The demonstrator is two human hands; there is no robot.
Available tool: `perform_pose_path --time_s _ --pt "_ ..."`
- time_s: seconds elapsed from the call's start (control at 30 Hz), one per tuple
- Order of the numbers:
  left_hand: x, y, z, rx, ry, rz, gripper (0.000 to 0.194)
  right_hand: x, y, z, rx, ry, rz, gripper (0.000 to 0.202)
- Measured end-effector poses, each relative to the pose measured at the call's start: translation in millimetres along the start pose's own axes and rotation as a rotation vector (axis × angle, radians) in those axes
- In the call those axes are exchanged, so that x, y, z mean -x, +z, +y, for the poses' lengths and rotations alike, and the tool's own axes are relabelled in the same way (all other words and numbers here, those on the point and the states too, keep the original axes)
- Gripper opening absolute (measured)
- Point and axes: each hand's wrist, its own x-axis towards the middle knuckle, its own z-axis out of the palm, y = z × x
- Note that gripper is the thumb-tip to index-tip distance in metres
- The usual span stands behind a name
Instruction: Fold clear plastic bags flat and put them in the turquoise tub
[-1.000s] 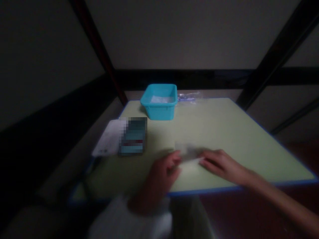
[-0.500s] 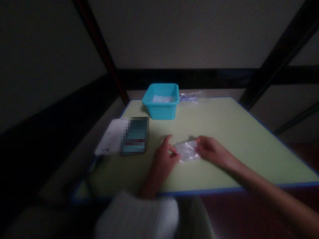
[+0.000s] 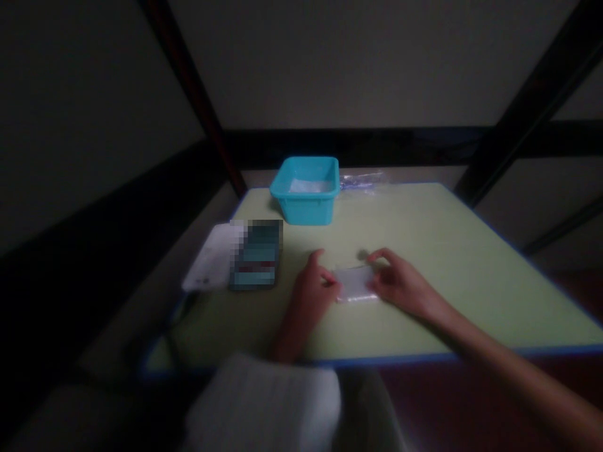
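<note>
A small clear plastic packet (image 3: 355,285), whitish and shiny along its lower edge, is held low over the table between my two hands. My left hand (image 3: 315,285) pinches its left end between thumb and finger, with the index finger raised away from it. At the right end, my right hand (image 3: 394,282) grips the packet with the thumb side, its index finger stretched forward. What is inside the packet is too blurred to make out.
The pale green table (image 3: 452,251) has a blue edge. A turquoise basket (image 3: 308,210) with white material inside stands at the back. Beside it lies clear plastic wrapping (image 3: 362,182). To the left are a blurred-out dark flat object (image 3: 258,254) and a white sheet (image 3: 211,254).
The packet has turned to lie flatter and looks more evenly white. My right index finger has lifted away from its upper edge; my left hand keeps its pinch.
</note>
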Motion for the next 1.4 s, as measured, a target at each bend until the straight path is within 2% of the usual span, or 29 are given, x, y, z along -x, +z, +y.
perform_pose_path --time_s 0.3,0.67,0.8,1.1,1.2,1.27,1.33,1.4 --pt "9.0 -9.2 1.4 0.098 -0.006 0.05 0.064 -3.3 -1.3 4.0 -0.004 0.002 0.001 0.038" --pt "12.2 -5.1 3.0 -0.034 0.03 0.065 0.076 -2.7 -2.3 4.8 -0.034 -0.003 -0.008 0.04" --pt "9.7 -4.1 2.5 -0.118 0.048 0.07 0.076 -3.3 -5.1 4.1 -0.014 -0.011 -0.019 0.039" --pt "10.8 -4.0 3.1 -0.151 0.092 0.046 0.069 1.1 -15.2 -4.5 -0.059 0.025 -0.028 0.038" --pt "13.6 -1.8 3.0 -0.227 0.196 0.078 0.055 -0.1 -13.5 -4.3 -0.066 0.016 -0.028 0.039" --pt "17.0 -0.1 4.0 -0.359 0.343 0.071 0.041 -1.9 -12.6 -3.9 -0.068 0.016 -0.037 0.04" --pt "21.1 1.5 5.2 -0.52 0.504 -0.005 0.037 -3.8 -12.5 -3.6 -0.068 0.017 -0.045 0.04" --pt "25.3 3.0 6.0 -0.672 0.605 -0.105 0.042 -5.3 -12.8 -3.4 -0.068 0.013 -0.044 0.04"
